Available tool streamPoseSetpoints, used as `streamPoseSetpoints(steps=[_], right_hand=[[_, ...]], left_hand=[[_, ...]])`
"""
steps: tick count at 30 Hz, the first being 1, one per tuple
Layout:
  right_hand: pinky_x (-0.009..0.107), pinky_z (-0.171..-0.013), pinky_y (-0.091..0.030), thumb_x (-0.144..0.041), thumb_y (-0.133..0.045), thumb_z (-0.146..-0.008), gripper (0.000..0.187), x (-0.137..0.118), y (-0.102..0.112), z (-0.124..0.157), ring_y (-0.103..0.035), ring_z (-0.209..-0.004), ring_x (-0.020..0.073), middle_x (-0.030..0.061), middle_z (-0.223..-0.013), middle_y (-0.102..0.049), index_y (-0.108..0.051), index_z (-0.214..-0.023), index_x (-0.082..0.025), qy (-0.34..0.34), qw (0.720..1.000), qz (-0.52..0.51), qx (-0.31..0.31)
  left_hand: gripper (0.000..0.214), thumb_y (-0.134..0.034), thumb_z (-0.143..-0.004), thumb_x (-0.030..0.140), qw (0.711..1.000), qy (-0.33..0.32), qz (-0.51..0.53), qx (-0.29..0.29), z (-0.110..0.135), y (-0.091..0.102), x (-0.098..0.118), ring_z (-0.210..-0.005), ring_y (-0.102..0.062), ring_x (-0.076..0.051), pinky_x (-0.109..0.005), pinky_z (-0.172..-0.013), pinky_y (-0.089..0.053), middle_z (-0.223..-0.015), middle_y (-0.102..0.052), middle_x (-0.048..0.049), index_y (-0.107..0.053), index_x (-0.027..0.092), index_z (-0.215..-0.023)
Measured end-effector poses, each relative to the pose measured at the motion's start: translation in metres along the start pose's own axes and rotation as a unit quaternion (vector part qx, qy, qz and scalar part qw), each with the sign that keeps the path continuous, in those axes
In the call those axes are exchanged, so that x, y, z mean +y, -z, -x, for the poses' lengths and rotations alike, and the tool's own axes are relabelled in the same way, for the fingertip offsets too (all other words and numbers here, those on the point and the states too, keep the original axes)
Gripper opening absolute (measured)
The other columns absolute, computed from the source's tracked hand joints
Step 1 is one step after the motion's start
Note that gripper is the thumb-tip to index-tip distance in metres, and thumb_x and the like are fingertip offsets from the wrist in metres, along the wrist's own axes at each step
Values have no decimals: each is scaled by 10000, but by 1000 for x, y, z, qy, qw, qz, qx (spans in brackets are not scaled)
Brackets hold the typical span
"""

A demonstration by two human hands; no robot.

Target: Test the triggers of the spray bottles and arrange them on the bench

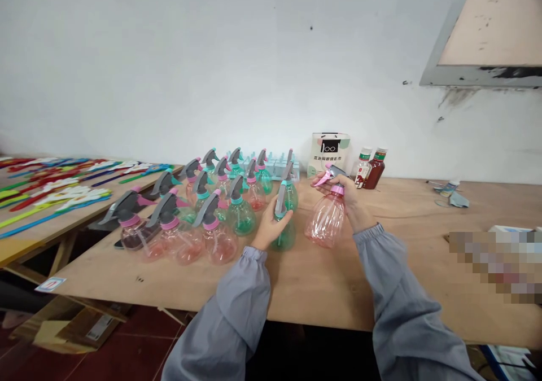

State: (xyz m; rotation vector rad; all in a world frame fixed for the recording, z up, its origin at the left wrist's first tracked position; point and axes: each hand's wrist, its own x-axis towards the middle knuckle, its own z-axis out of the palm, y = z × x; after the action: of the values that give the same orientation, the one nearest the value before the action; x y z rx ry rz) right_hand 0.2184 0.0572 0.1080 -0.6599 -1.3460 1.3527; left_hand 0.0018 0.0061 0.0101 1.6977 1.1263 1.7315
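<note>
My left hand (271,223) is wrapped around a green spray bottle (283,235) with a grey trigger head, standing on the wooden table (322,279). My right hand (348,196) grips the pink collar and trigger of a pink spray bottle (325,218), held tilted just above the table to the right of the green one. Both arms wear grey sleeves.
Several pink and green spray bottles (203,211) stand grouped on the table's left. A white box (329,150) and two drink bottles (369,167) stand by the wall. A second table (46,211) at the left carries coloured strips. Small items (449,193) lie far right.
</note>
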Motion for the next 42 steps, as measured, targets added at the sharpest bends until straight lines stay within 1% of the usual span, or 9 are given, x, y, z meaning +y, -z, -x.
streamPoseSetpoints(steps=[5,9,15,23,25,28,33,39,42], right_hand=[[356,-791,-591,-276,-594,-584,216,-1,-6,4,-737,-928,270,34,-806,-762,-663,-780,-220,-18,998,-60,24],[302,-719,-573,-261,-604,-578,168,-8,-13,9,-723,-891,232,14,-791,-748,-641,-736,-218,1,998,-53,40],[282,-575,-519,-238,-549,-521,118,-22,-29,24,-673,-711,206,20,-639,-656,-563,-635,-211,47,998,-38,8],[284,-572,-499,-211,-558,-533,159,-30,-40,31,-605,-625,172,-6,-618,-625,-591,-687,-227,99,994,-9,-39],[274,-557,-487,-212,-547,-533,123,-30,-40,32,-575,-580,153,-14,-585,-598,-579,-652,-220,102,994,-28,-22],[260,-522,-466,-222,-539,-535,79,-30,-38,34,-551,-538,139,-18,-552,-569,-560,-611,-213,85,995,-50,5],[272,-526,-486,-228,-580,-509,164,-31,-36,34,-636,-656,196,6,-636,-646,-574,-673,-228,31,997,-62,-46],[287,-587,-538,-224,-558,-521,122,-28,-37,33,-580,-555,143,-28,-572,-580,-566,-643,-219,85,991,-91,47],[299,-611,-548,-218,-547,-524,120,-27,-37,33,-607,-590,154,-19,-593,-583,-548,-644,-216,84,992,-89,31]], left_hand=[[562,-706,-782,347,1000,-7,-25,-6,-1,0,0,-1053,-630,-204,-341,-962,-469,-1177,-663,-83,-559,189,-1302],[530,-688,-802,375,999,-20,-42,-4,-1,1,1,-1057,-634,-210,-347,-958,-482,-1136,-673,-81,-571,198,-1288],[482,-673,-823,398,998,-33,-57,-6,0,2,-3,-969,-640,-198,-333,-905,-495,-1023,-675,-60,-583,199,-1253],[475,-684,-820,405,998,-35,-53,0,0,1,-7,-961,-636,-204,-347,-909,-497,-1013,-667,-57,-589,211,-1243],[480,-686,-819,402,998,-36,-52,-1,0,1,-7,-983,-636,-212,-356,-919,-497,-1013,-665,-58,-585,215,-1249],[457,-679,-823,408,998,-34,-54,0,0,1,-5,-965,-637,-205,-352,-909,-501,-993,-662,-49,-592,216,-1228],[467,-678,-822,405,998,-34,-52,0,1,1,-3,-958,-643,-199,-347,-917,-500,-1011,-670,-55,-590,209,-1237],[519,-685,-821,423,998,-40,-46,-6,1,1,-8,-1051,-638,-219,-368,-966,-488,-1159,-680,-82,-578,219,-1286],[529,-685,-820,430,998,-37,-50,-6,1,1,-9,-1004,-647,-213,-369,-942,-498,-1119,-691,-76,-575,216,-1291]])
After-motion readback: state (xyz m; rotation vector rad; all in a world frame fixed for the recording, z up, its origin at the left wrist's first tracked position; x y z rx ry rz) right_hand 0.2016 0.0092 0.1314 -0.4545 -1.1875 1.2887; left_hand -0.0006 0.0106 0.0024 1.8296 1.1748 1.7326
